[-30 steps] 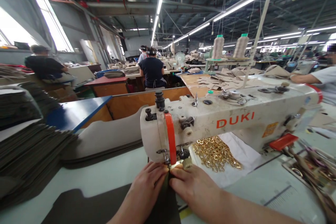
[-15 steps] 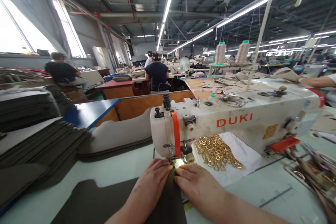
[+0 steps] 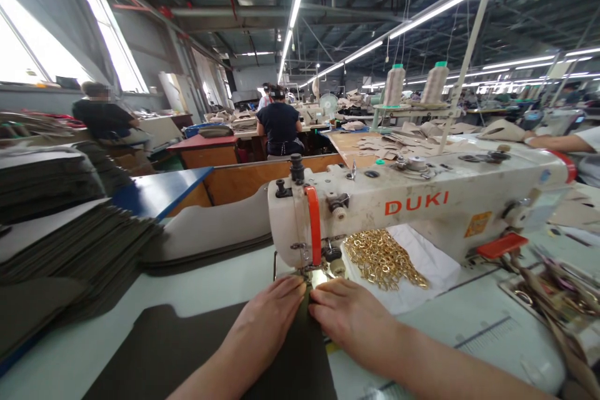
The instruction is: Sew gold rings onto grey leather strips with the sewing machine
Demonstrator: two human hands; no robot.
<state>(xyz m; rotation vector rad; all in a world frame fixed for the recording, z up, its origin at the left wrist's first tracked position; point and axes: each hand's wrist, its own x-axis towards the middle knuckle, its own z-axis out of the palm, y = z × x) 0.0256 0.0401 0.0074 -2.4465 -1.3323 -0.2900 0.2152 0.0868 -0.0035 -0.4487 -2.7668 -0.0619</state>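
A dark grey-brown fabric panel lies on the sewing table, its upper end under the needle area of a white sewing machine. My left hand presses its closed fingers on the panel just left of the presser foot. On the other side, my right hand has its fingers pinched together at the panel's edge. A narrow olive strip of the material shows between the two hands. The lit needle area sits right beyond my fingertips, which partly hide the stitching point.
Gold metal rings lie heaped on white paper under the machine arm. Stacked dark panels stand at left, with more panels behind the machine head. A tray of straps is at right. Co-workers sit beyond.
The camera view has shifted slightly, so the machine appears a little higher. Both hands remain close to the needle with the panel, hardly moved relative to the machine.
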